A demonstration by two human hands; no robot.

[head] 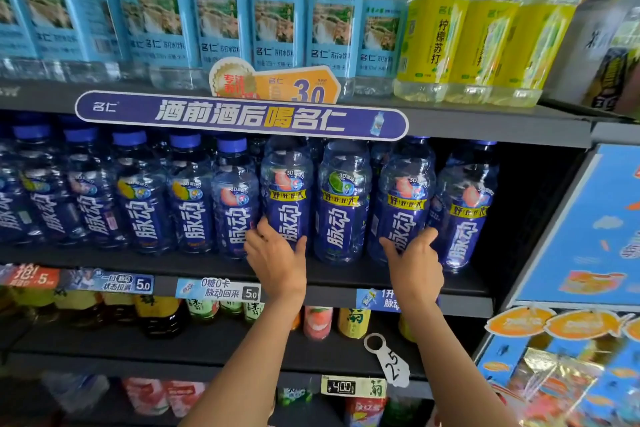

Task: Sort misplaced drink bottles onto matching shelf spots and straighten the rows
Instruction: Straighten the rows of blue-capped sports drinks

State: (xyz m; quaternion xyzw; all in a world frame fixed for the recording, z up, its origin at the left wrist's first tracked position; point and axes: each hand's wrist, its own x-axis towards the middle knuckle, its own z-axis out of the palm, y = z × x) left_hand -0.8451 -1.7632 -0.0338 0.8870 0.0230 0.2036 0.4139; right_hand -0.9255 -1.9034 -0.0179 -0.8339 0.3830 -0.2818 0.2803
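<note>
Both hands are on large dark-blue drink bottles on the middle shelf [346, 276]. The left hand [275, 253] wraps its fingers round the lower body of a peach-labelled bottle [287, 184]. The right hand [414, 260] grips the lower body of a second peach-labelled bottle [407, 191], thumb on one side and fingers on the other. The hands are well apart, each clamped on its own bottle.

All positions below refer to the lime-labelled bottle [343, 198], which stands upright between the two gripped bottles, just beside each. Its green fruit mark differs from the pink marks on both neighbours, so it is probably the misplaced item in this row. Holding the flanking bottles low on the body gives control for sliding or turning them without tipping, probably to close or square the row.

Right of the lime-labelled bottle, beyond the right hand, stands one more peach-labelled bottle [465, 208], last in the row. Left of it, beyond the left hand, runs a row of smaller blue bottles [142, 191] with mixed fruit marks. Directly above it hangs a purple shelf banner [242, 114], with light-blue soda water bottles [221, 17] on the upper shelf. Below it sit price tags [216, 288] and assorted drinks on a lower shelf
</note>
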